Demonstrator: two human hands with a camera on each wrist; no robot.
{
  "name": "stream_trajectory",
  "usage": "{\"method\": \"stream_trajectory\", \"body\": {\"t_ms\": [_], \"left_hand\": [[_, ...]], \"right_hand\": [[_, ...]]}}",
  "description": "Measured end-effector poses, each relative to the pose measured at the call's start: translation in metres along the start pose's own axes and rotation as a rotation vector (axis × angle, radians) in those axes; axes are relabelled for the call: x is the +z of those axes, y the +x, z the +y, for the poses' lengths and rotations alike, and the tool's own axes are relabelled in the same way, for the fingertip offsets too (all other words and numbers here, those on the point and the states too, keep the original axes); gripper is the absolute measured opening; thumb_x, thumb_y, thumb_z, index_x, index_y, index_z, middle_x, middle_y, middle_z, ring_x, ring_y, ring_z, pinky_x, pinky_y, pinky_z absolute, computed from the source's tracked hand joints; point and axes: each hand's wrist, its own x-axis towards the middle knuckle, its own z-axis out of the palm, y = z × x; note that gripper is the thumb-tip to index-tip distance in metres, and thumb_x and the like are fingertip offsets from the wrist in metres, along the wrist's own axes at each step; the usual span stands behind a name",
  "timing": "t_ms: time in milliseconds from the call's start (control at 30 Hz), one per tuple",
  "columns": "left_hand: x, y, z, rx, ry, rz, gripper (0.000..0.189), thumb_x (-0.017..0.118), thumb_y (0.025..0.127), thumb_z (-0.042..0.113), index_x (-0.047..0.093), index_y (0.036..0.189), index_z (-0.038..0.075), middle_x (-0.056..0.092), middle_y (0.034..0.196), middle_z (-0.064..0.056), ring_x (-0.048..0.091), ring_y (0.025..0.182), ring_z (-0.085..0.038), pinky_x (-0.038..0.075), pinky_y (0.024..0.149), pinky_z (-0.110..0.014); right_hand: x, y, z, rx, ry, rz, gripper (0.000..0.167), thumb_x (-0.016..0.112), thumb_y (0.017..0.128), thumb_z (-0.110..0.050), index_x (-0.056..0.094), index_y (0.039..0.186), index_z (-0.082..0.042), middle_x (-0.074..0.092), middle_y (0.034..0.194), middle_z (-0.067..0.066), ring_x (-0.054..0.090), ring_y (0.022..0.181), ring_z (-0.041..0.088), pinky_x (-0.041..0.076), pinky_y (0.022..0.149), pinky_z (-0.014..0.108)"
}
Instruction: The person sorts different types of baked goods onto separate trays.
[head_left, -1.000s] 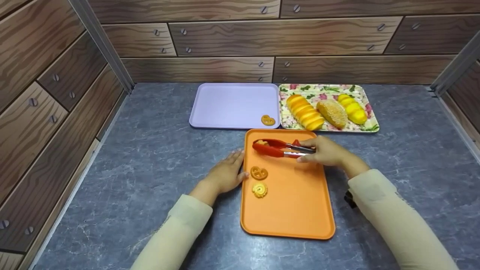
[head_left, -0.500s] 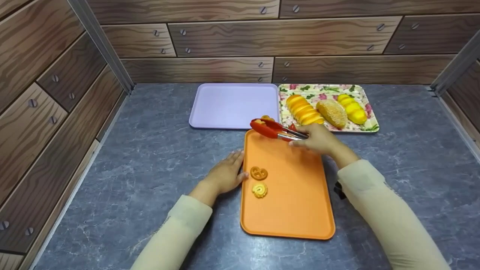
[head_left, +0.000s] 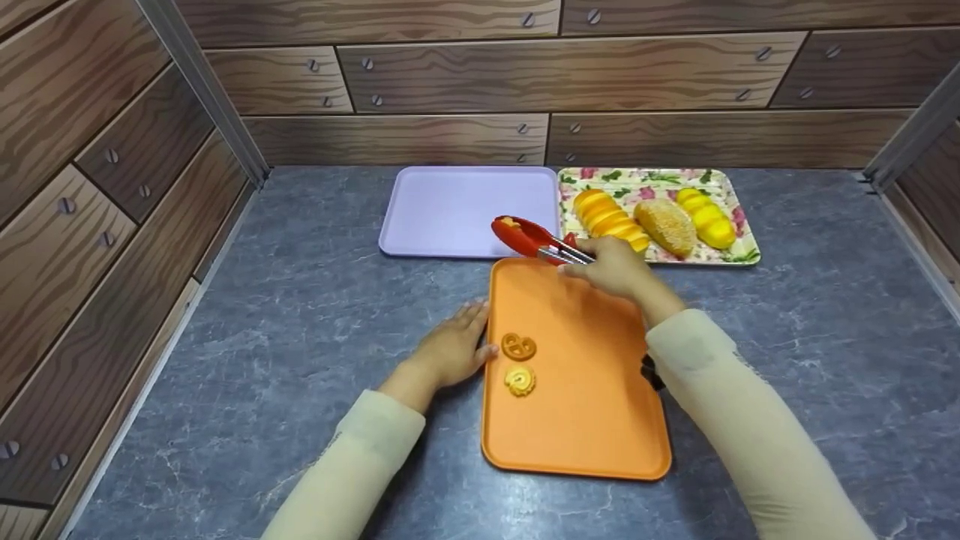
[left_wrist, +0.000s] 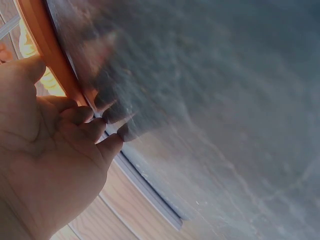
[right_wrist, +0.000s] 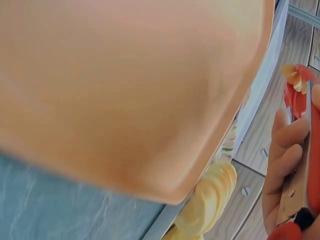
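Observation:
My right hand [head_left: 619, 270] grips red-tipped metal tongs [head_left: 517, 238] over the front right corner of the lilac tray [head_left: 450, 206]. Between the tong tips sits a small yellow-brown cookie [right_wrist: 295, 77], mostly hidden by the red heads in the head view. My left hand [head_left: 450, 349] lies with extended fingers along the left side of the orange tray [head_left: 592, 420], its thumb at the rim. A pretzel [head_left: 518, 346] and a round yellow cookie [head_left: 520, 380] lie near that side of the orange tray. The tongs cover the lilac tray's front right corner.
At the back right a floral tray [head_left: 742, 251] holds a striped loaf [head_left: 607, 217], a sesame bun [head_left: 666, 227] and a yellow segmented bread [head_left: 705, 217]. It adjoins the lilac tray. Wood-plank panels [head_left: 450, 75] stand behind and at both sides of the grey table [head_left: 285, 300].
The right hand has carried the tongs and the cookie from above the orange tray, away and leftward, to the lilac tray. The tongs now cover the pretzel there. The left hand stays put.

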Motion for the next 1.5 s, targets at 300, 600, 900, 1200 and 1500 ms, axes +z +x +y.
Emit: {"method": "stream_trajectory", "body": {"t_ms": [300, 600, 900, 1200, 1500], "left_hand": [[0.001, 0.000, 0.000, -0.001, -0.008, 0.003, 0.069, 0.044, 0.100, 0.043, 0.019, 0.153, 0.007, 0.017, 0.157, -0.009, 0.015, 0.143, -0.027, 0.017, 0.114, -0.042], [0.001, 0.000, 0.000, -0.003, -0.011, 0.007, 0.068, 0.044, 0.100, 0.042, 0.018, 0.153, 0.007, 0.017, 0.157, -0.009, 0.015, 0.143, -0.026, 0.018, 0.114, -0.042], [0.001, 0.000, 0.000, -0.006, -0.012, 0.006, 0.068, 0.043, 0.100, 0.043, 0.019, 0.153, 0.007, 0.017, 0.157, -0.009, 0.015, 0.143, -0.027, 0.017, 0.114, -0.041], [0.000, 0.000, 0.000, -0.001, -0.006, 0.010, 0.068, 0.043, 0.100, 0.043, 0.019, 0.153, 0.007, 0.017, 0.157, -0.009, 0.015, 0.143, -0.027, 0.017, 0.114, -0.041], [0.000, 0.000, 0.001, 0.002, -0.007, 0.016, 0.068, 0.045, 0.100, 0.041, 0.020, 0.152, 0.006, 0.019, 0.156, -0.010, 0.017, 0.142, -0.027, 0.018, 0.114, -0.041]], "right_hand": [[0.015, 0.007, -0.010, 0.069, -0.018, 0.009, 0.035, 0.068, 0.088, -0.030, 0.069, 0.111, -0.003, 0.063, 0.093, 0.014, 0.050, 0.081, 0.027, 0.043, 0.073, 0.039], [0.027, 0.008, -0.015, 0.131, -0.024, -0.014, 0.028, 0.066, 0.089, -0.036, 0.066, 0.093, -0.009, 0.063, 0.080, 0.007, 0.053, 0.073, 0.024, 0.043, 0.064, 0.033], [0.033, 0.009, -0.016, 0.152, -0.020, -0.021, 0.031, 0.066, 0.089, -0.037, 0.066, 0.093, -0.006, 0.063, 0.083, 0.009, 0.054, 0.070, 0.023, 0.043, 0.061, 0.031], [0.033, 0.010, -0.015, 0.175, -0.035, -0.030, 0.041, 0.067, 0.088, -0.037, 0.065, 0.110, -0.003, 0.064, 0.093, 0.014, 0.055, 0.077, 0.026, 0.045, 0.068, 0.036], [0.030, 0.009, -0.011, 0.204, -0.053, -0.028, 0.070, 0.069, 0.085, -0.039, 0.048, 0.138, 0.001, 0.058, 0.123, 0.020, 0.051, 0.095, 0.029, 0.045, 0.084, 0.044]]}}
